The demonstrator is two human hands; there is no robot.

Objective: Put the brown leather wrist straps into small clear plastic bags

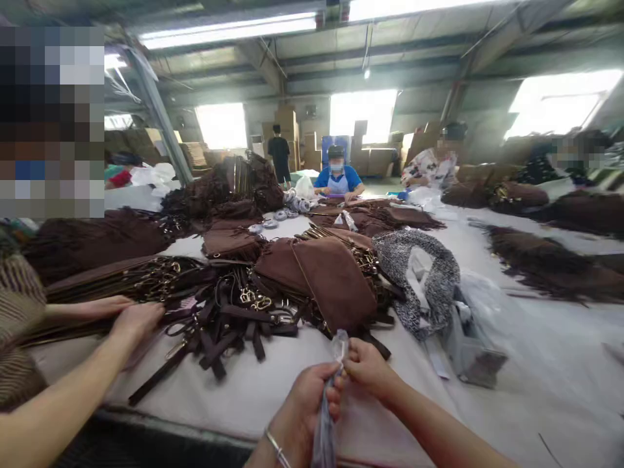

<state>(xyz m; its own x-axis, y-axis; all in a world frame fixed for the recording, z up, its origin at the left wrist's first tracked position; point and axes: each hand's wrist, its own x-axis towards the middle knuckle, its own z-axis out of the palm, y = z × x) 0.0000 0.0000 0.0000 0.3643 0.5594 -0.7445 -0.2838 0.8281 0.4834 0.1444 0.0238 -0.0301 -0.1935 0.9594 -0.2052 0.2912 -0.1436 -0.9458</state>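
Close to the table's front edge, my left hand (314, 396) is closed around a bunched, greyish clear plastic bag (324, 426). The bag's gathered end (340, 343) sticks up above my fingers. My right hand (366, 367) pinches the bag near that top end, right beside the left hand. Just beyond my hands lies a pile of brown suede-like bags (336, 279) with metal zips. To its left are dark straps (234, 331) with gold clasps (253, 299), spread over the white table (263, 403).
At my left, a co-worker's hands (136, 322) touch a stack of brown pieces (112, 286). A speckled black-and-white cloth (414, 279) and a grey plastic bin (470, 354) stand to the right. Clear plastic sheeting (546, 364) covers the right side. Several people work farther back.
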